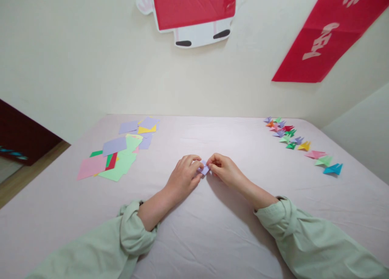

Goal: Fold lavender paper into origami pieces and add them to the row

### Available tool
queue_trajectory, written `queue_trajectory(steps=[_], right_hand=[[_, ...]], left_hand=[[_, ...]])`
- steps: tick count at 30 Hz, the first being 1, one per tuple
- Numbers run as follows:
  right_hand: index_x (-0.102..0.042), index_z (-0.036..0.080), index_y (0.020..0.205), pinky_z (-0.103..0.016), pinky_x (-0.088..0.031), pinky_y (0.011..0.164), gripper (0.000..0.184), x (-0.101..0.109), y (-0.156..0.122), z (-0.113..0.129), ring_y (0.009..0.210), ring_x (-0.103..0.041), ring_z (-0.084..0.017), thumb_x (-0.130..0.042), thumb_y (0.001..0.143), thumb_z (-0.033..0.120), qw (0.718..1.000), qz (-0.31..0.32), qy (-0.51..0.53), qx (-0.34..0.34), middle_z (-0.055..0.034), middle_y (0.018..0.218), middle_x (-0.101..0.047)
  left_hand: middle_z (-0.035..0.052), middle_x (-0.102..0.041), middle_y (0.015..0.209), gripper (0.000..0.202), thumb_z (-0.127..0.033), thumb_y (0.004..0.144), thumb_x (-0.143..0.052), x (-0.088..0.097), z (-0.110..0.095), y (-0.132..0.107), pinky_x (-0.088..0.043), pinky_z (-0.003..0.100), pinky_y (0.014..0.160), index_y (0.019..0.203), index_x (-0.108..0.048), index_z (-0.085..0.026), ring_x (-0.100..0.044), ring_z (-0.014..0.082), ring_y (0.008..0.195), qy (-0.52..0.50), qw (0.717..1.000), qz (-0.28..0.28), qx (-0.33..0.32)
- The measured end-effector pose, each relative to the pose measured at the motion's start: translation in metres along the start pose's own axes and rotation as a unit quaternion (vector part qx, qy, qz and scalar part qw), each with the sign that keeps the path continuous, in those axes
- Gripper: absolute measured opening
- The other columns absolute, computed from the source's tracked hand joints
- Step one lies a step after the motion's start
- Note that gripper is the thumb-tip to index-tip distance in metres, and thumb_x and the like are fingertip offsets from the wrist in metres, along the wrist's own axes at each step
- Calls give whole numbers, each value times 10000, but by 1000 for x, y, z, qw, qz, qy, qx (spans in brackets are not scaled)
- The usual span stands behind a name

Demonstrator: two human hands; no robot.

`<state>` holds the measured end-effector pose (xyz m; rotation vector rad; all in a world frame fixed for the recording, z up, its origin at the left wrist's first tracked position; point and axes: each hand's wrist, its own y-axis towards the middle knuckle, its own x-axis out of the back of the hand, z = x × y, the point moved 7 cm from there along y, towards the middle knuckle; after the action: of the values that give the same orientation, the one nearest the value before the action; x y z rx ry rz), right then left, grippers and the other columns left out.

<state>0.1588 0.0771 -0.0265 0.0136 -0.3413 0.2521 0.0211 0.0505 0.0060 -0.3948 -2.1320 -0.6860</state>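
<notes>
A small folded piece of lavender origami paper (204, 170) lies on the cloth-covered table between my two hands. My left hand (185, 174) rests over its left side, fingers bent and closed on the paper. From the other side, my right hand (224, 168) pinches its right edge between thumb and forefinger. Fingers cover part of the paper, so its full shape is hidden.
Loose sheets of coloured paper (117, 165) are spread on the table's left. Along the right lie several folded paper figures in a line, a blue one (333, 169) nearest. The pale tablecloth (194, 238) reaches back to the wall (194, 84).
</notes>
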Motion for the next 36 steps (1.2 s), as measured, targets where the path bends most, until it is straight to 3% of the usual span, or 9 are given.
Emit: queue_trajectory(steps=[5, 9, 14, 19, 25, 36], right_hand=[[-611, 173, 802, -214, -353, 556, 123, -1, -3, 1, 569, -494, -103, -496, 765, 151, 995, 45, -94, 2, 25, 634, -588], [-654, 165, 874, -211, -354, 574, 210, 1, -6, 5, 597, -496, -99, -492, 754, 107, 986, 86, -146, 2, 14, 704, -614], [-657, 180, 949, -209, -342, 571, 254, 5, -11, 10, 588, -475, -102, -503, 762, 103, 973, 128, -191, 15, 40, 654, -554], [-631, 193, 957, -206, -338, 581, 253, 7, -12, 12, 610, -475, -102, -513, 755, 97, 967, 122, -219, 53, 44, 678, -541], [-622, 196, 946, -201, -324, 567, 235, 6, -10, 8, 595, -462, -99, -512, 764, 97, 966, 121, -223, 56, 50, 657, -529], [-619, 180, 836, -218, -333, 606, 105, 5, -7, 10, 661, -492, -110, -564, 779, 111, 961, 81, -257, 69, 17, 740, -573]], left_hand=[[37, -616, 944, 76, -150, 842, -575, -11, -1, 1, -441, 346, 835, 890, -547, -202, -542, 206, 939, -4, 998, 61, -7], [34, -615, 927, 46, -204, 862, -578, -15, 0, 0, -437, 330, 807, 883, -537, -201, -544, 198, 915, -15, 998, 63, -4], [34, -608, 930, 79, -251, 868, -589, -16, 1, -1, -428, 335, 806, 872, -529, -201, -539, 199, 900, 1, 998, 60, 2], [33, -589, 925, 149, -275, 832, -636, -17, -1, -1, -422, 337, 783, 885, -519, -201, -528, 207, 886, 33, 998, 53, 18], [38, -585, 925, 87, -278, 882, -567, -17, -4, -1, -421, 340, 797, 863, -531, -201, -528, 204, 887, 35, 998, 46, 21], [40, -571, 870, 95, -139, 849, -523, -17, -1, 2, -427, 330, 781, 776, -522, -199, -521, 198, 865, -24, 998, 15, 49]])
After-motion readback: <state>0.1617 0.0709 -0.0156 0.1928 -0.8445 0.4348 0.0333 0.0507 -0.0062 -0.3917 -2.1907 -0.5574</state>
